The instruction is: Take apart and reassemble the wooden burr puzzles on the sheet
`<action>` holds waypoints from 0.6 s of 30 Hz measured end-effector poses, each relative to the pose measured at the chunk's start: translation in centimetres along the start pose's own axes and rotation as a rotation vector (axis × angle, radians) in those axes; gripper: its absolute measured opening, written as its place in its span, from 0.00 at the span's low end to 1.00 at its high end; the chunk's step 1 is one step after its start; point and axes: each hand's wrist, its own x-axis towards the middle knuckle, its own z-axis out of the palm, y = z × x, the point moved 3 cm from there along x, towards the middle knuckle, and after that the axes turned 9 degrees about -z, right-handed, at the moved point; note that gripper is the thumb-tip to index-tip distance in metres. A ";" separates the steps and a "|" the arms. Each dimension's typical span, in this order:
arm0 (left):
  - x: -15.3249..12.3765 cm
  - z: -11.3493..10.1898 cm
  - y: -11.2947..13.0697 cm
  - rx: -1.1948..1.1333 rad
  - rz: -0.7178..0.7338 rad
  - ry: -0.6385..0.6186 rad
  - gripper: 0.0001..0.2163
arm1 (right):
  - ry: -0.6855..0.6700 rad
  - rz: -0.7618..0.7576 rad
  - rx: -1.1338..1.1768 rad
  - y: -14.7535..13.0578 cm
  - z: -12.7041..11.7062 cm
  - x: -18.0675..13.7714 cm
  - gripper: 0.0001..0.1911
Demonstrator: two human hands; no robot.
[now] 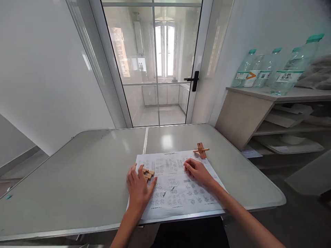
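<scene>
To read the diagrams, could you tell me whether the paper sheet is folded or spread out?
Spread out: the sheet lies flat on the table, printed side up, with no fold visible.

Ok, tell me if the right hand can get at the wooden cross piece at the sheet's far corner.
Probably yes. The right hand rests on the printed sheet just short of the wooden cross piece, with only bare paper between them.
</scene>
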 end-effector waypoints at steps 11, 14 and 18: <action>0.6 0.6 -1.5 -0.170 -0.010 -0.131 0.23 | -0.069 0.020 -0.104 -2.7 2.9 -8.0 0.10; 0.7 0.9 -1.3 -0.222 -0.019 -0.157 0.23 | -0.036 0.031 -0.108 -2.5 2.9 -8.6 0.11; 0.8 1.5 -0.4 -0.306 -0.032 -0.202 0.23 | -0.051 0.015 -0.097 -2.6 2.8 -7.9 0.12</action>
